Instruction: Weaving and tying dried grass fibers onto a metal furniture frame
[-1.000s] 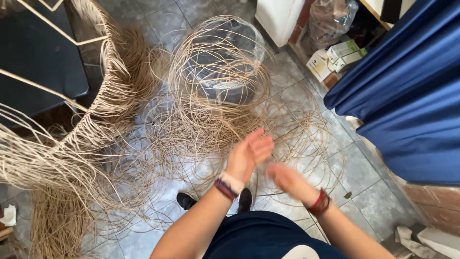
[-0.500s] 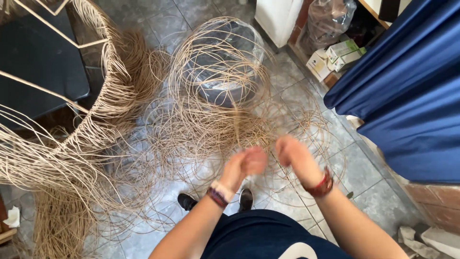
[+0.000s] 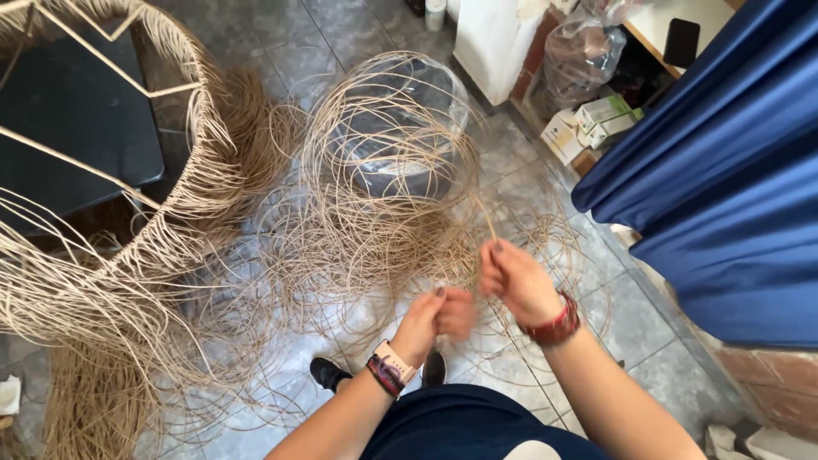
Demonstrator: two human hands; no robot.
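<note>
Centrally, low in the frame, the person's two hands meet above a tiled floor [image 3: 375,25]. Right hand [image 3: 517,281]: fingers closed in a pinch grip on a thin cane strand [image 3: 487,223], which rises from the fingertips toward the upper middle of the frame; a red wristband [image 3: 552,324] circles the wrist. Left hand [image 3: 439,313]: just beside and slightly below the right, blurred; its fingers appear curled, but whether they grip a strand cannot be told. A watch [image 3: 390,366] with a dark patterned strap sits on the left wrist.

Directly above the hands, in the middle of the frame, lies a loose tangle of cane strands [image 3: 383,213], looped around and over a dark bucket [image 3: 394,136] wrapped in clear plastic.

At the left of the frame, a wire frame [image 3: 128,81] partly woven with cane curves from the upper left corner down to the lower left, loose ends trailing over the floor; a dark stool seat [image 3: 77,119] shows through it.

At the right, a blue curtain [image 3: 724,187] hangs. At the upper right, small cardboard boxes [image 3: 588,123] and a clear plastic bag [image 3: 579,51] rest beside a white cabinet [image 3: 494,38].

Below the hands, black shoes [image 3: 328,372] are visible.
</note>
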